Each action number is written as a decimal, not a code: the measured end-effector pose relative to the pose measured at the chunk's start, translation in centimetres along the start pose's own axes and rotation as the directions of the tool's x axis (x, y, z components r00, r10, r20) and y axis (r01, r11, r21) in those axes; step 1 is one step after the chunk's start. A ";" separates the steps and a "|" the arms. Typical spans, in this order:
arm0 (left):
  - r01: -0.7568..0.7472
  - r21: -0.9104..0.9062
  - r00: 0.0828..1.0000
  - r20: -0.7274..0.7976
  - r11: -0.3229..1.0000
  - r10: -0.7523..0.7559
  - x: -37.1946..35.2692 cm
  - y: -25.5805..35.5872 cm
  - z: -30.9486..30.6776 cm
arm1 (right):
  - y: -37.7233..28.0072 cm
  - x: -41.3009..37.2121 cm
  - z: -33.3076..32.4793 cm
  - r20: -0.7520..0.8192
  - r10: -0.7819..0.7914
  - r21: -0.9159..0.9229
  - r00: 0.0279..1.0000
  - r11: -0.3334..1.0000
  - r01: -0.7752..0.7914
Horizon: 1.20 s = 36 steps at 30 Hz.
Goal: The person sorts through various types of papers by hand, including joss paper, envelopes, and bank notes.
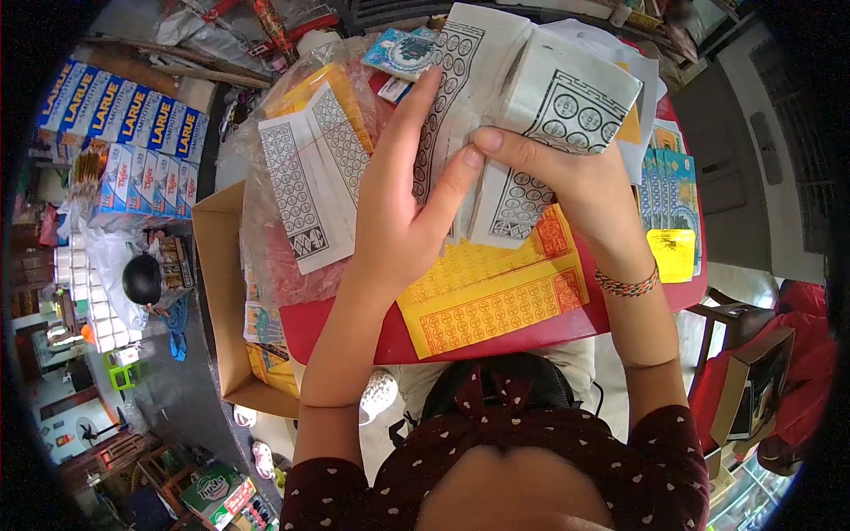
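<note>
Both my hands are on a folded stack of white printed paper with black circle patterns, held above the red table. My left hand is wrapped along the stack's left side, thumb on its front near the fold. My right hand grips the right part, its thumb beside the left thumb; its other fingers are hidden behind the paper. Below lie yellow sheets with red print. Another white printed sheet rests on clear plastic wrapping to the left.
An open cardboard box stands against the table's left side. Blue printed papers and a yellow packet lie at the right edge. A blue packet is at the back. Stacked drink cartons stand far left.
</note>
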State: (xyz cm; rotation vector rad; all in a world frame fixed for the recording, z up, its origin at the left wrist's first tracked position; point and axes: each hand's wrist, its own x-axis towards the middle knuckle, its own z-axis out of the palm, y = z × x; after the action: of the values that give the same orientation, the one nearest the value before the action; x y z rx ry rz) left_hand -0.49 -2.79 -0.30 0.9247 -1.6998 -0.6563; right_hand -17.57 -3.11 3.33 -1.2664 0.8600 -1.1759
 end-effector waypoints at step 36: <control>0.378 -0.500 0.918 0.093 0.779 -0.386 0.1 1.6 -0.3 | 0.4 0.5 -0.4 -0.190 -0.121 -0.110 0.974 0.989 0.102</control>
State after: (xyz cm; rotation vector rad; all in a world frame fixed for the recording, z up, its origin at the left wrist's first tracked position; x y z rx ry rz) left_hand -0.59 -2.03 1.10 0.8830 -1.2222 -1.3016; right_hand -17.80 -3.69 2.89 -1.3089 1.0130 -1.3792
